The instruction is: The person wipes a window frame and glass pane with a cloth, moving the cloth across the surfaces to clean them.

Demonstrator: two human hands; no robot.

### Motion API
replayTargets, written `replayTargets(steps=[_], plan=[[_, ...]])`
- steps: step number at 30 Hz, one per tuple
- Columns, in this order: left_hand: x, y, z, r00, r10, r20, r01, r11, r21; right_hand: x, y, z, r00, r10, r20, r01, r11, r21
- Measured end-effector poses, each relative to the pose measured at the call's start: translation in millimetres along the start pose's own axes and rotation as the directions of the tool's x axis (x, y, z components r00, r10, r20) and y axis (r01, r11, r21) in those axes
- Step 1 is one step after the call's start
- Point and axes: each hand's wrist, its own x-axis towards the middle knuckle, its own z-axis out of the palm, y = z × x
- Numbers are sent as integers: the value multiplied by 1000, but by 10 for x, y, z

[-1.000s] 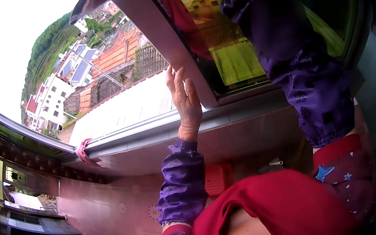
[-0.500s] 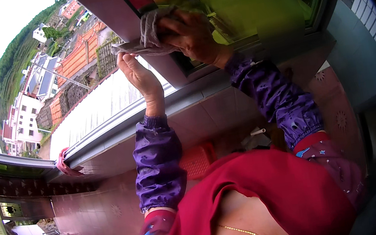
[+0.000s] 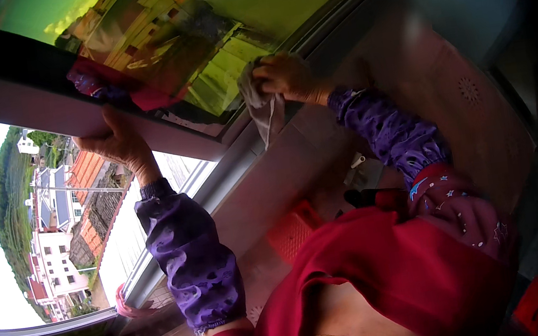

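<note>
A grey cloth (image 3: pixel 266 115) is bunched under the fingers of my right hand (image 3: pixel 288 77), which presses it to the lower edge of a tinted window pane (image 3: pixel 302 7). One end of the cloth hangs down over the sill. My left hand (image 3: pixel 120 145) grips the upright edge of the brownish window frame (image 3: pixel 35 97), its thumb on the near face; the fingertips behind the edge are partly hidden. Purple sleeve covers (image 3: pixel 193 259) are on both my forearms. Reflections of buildings and of red clothing show in the glass.
Left of the frame is an open gap onto rooftops and a green hill (image 3: pixel 7 195). A pink cloth (image 3: pixel 127 302) lies over the window track (image 3: pixel 159 264). Below the sill are a red plastic stool or basket (image 3: pixel 296 229) and a tiled wall (image 3: pixel 247 211).
My right hand has brought the cloth down to the lower edge of the pane. My left hand has left the cloth's end and taken hold of the frame edge. The view has turned.
</note>
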Motion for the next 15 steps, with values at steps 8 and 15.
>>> replayTargets(steps=[8,15], plan=[[-37,153,198,990,27,-136,-22,999,40,-640,1640,-470,440,653,-616,-702,678,218],[-55,118,83,984,29,-176,7,979,203,283,158,-122,426,649,-630,-475,753,455]])
